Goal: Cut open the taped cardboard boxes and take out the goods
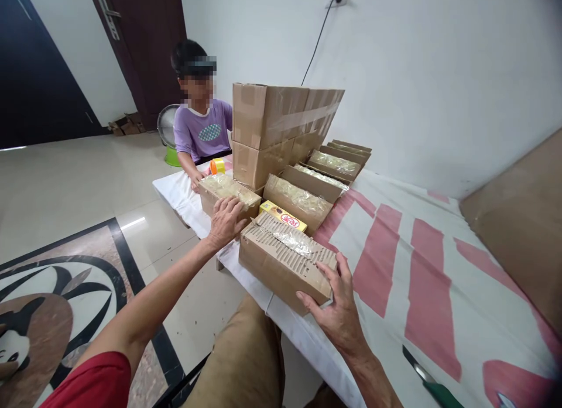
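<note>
Resting the right hand (340,297) on the right end of the slatted carton (285,261), left hand (226,220) on the taped carton (228,188).
Slatted carton sits at the near edge of the cloth-covered table (404,261), long axis running from just beside the left hand across to the right, which is nearer, touching. Right thumb on near face, fingers on top; can't tell if it's clamping. Left lies loosely spread, gripping nothing.

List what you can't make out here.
All in the head view:
Second person: left hand hidden behind stacked cartons.
Wearer's left hand: palm hidden by its own back.
Yellow box: lower part hidden by slotted carton.
Green-handled tool: handle's end cut off by bottom edge.
</note>
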`<state>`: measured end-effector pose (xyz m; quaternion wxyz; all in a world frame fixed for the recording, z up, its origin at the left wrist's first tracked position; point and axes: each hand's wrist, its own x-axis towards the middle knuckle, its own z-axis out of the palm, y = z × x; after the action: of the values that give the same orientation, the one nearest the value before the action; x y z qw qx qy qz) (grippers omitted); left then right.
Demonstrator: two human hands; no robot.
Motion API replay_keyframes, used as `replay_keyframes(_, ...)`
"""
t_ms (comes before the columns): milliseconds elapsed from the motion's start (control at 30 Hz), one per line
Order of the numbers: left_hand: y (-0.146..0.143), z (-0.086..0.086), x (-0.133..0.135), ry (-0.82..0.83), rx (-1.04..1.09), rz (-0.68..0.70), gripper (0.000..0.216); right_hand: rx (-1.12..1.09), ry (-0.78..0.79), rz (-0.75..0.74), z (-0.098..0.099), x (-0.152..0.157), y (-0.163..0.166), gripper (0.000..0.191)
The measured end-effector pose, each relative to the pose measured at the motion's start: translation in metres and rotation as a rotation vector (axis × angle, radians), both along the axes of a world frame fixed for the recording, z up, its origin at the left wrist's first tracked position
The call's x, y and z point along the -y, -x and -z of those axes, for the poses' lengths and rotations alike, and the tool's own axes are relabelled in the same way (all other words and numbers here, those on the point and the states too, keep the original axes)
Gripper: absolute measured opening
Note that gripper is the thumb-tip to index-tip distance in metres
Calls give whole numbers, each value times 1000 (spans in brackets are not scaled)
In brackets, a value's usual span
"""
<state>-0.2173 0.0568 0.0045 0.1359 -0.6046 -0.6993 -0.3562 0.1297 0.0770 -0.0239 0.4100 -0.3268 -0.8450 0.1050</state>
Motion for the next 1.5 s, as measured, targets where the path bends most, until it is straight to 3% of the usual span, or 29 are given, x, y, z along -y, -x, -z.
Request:
replay_keyframes(167,32,12,7,-8,-125,-194,34,-11,-23,23,0,5,13,57)
replay_keyframes(333,54,11,30,-117,-119,-164,45,-46,-31,41,-1,3,43,59)
replay_keyframes(500,3,24,69,-340,-13,-116,55,-70,-22,50,1,-7,71,63)
replay_keyframes(600,-39,48,83,-231,142,4,50,-75,-1,40,1,-12,79,70)
replay_keyframes(700,-68,70,82,-98,314,88,46,-87,18,6,3,-15,78,84)
replay_keyframes(800,-84,81,71,-48,422,106,36,-101,74,-10,8,-11,66,97)
replay_keyframes(867,-91,84,65,-48,468,82,30,-111,123,11,13,-4,49,95)
replay_keyframes(1100,-102,81,48,-67,588,20,29,-123,149,213,35,21,-46,38)
replay_keyframes(1200,-102,81,40,-70,596,10,31,-86,187,279,53,21,-77,29)
replay_keyframes(1367,-104,79,26,-41,569,10,31,-54,163,295,87,23,-84,29)
replay_keyframes(1500,-106,73,11,18,555,15,33,-54,149,293,93,27,-81,29)
